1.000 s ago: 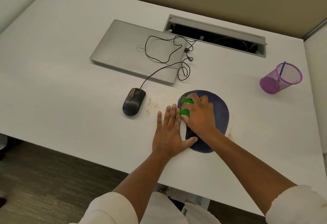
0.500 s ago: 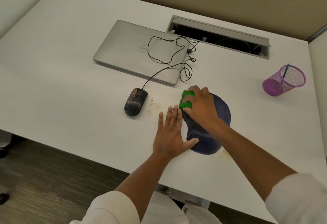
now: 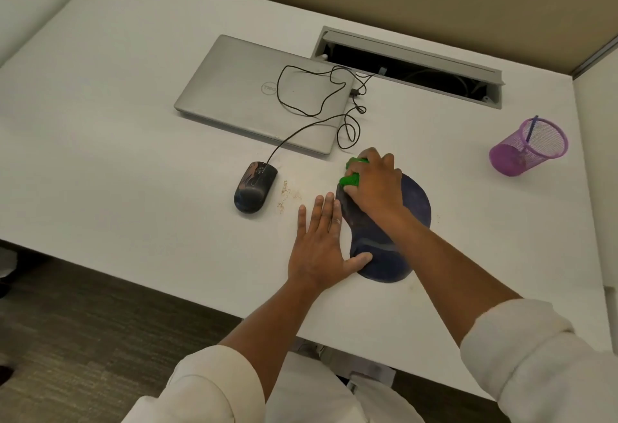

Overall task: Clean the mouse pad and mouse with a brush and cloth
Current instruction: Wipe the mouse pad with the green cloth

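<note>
A dark blue mouse pad with a wrist rest lies near the desk's front edge. My right hand grips a green cloth and presses it on the pad's far left part. My left hand lies flat on the desk beside the pad, its thumb touching the pad's wrist rest. A black wired mouse, smeared with dirt, sits to the left, apart from both hands. Brown crumbs are scattered between the mouse and the pad. No brush is in view.
A shut silver laptop lies behind the mouse with the mouse cable looped over it. An open cable tray sits at the back of the white desk. A purple mesh cup stands at the right.
My right hand has slid the green cloth away from me, toward the pad's far left edge. My left hand has stayed flat beside the pad.
</note>
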`<action>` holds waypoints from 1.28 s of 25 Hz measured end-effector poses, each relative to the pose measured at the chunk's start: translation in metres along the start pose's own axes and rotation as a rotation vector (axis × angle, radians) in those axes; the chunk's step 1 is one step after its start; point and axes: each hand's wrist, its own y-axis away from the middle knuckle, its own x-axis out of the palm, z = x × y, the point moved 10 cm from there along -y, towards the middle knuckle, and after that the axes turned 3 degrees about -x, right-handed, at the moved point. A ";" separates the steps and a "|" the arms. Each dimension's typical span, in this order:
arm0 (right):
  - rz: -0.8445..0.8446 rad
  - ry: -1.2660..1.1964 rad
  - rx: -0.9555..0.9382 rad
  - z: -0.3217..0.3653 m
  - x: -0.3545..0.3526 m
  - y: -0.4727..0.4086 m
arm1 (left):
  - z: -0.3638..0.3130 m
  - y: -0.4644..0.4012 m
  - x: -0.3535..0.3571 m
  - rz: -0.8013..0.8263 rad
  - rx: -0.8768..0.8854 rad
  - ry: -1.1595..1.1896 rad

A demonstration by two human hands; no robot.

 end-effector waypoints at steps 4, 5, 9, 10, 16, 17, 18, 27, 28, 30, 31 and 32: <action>0.036 -0.028 -0.069 0.006 0.002 0.063 | 0.000 0.001 -0.002 -0.043 0.009 0.014; 0.067 -0.008 -0.080 0.008 0.007 0.076 | 0.000 0.000 -0.002 -0.050 0.008 0.012; 0.082 0.039 -0.050 0.012 0.012 0.063 | 0.000 0.000 -0.001 -0.069 0.008 0.019; 0.089 0.030 -0.051 0.014 0.014 0.057 | 0.001 -0.001 0.000 -0.068 0.006 0.018; -0.037 -0.061 0.024 0.004 0.011 0.037 | 0.002 0.000 0.001 -0.044 0.001 0.018; -0.061 -0.095 0.072 0.002 0.008 0.024 | 0.002 -0.001 0.001 -0.033 -0.004 0.018; -0.065 -0.126 0.105 0.001 0.005 0.013 | 0.002 0.000 0.001 -0.028 -0.006 0.015; -0.038 -0.352 0.207 -0.010 0.024 0.055 | -0.001 0.001 -0.002 -0.078 0.016 0.015; -0.050 -0.372 0.195 -0.011 0.024 0.047 | 0.000 0.001 0.000 -0.068 0.009 0.007; -0.078 -0.384 0.193 -0.021 0.022 0.029 | 0.002 0.000 0.002 -0.024 -0.005 -0.005; -0.091 -0.382 0.211 -0.028 0.019 0.017 | 0.002 -0.001 0.002 -0.005 -0.013 -0.003; -0.086 -0.376 0.240 -0.037 0.016 0.004 | 0.002 -0.001 0.001 0.004 -0.015 -0.004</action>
